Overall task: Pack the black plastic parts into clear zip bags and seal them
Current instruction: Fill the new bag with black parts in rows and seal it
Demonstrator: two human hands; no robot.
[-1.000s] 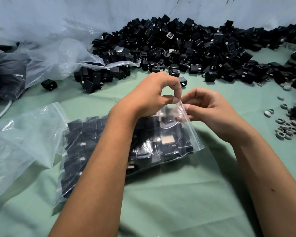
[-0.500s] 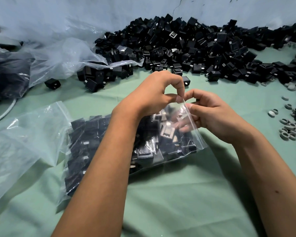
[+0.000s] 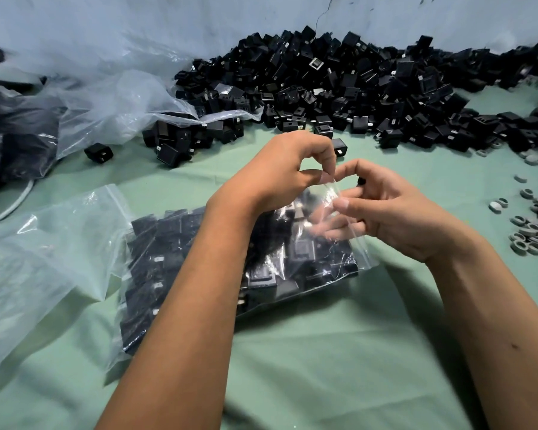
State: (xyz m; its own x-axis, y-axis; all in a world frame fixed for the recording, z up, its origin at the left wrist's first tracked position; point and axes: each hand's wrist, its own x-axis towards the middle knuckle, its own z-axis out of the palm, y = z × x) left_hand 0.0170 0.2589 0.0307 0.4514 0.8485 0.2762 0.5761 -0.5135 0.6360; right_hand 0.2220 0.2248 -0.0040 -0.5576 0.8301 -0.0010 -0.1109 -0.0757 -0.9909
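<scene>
Clear plastic lies furthest left: an empty zip bag (image 3: 41, 259) slack on the green-covered counter (image 3: 308, 367), waiting its turn. Just beside it, the filled zip bag (image 3: 199, 274) rests flat, stuffed with black plastic parts (image 3: 168, 243), its mouth lifted at the far right end where the two hands meet.

The left hand (image 3: 280, 178) reaches across the bag and pinches the top edge of the opening between thumb and forefinger. The right hand (image 3: 385, 209) grasps the same edge just beside it; its thumb sits on the film while its lower fingers show through the plastic, so they appear to be behind or inside the mouth. Whether the zip track is joined anywhere yet cannot be told.

To seal well, the person would likely do best to draw those fingers clear, line up the two lips of the track, press them together at one corner, then run the pinch along the whole width while the other hand holds the edge taut. Parts crowding the mouth could stop the track closing; shaking them down first should help.

Beyond the hands, the loose heap of black parts (image 3: 354, 97) spreads along the wall, and small grey rings (image 3: 531, 231) lie scattered at far right.
</scene>
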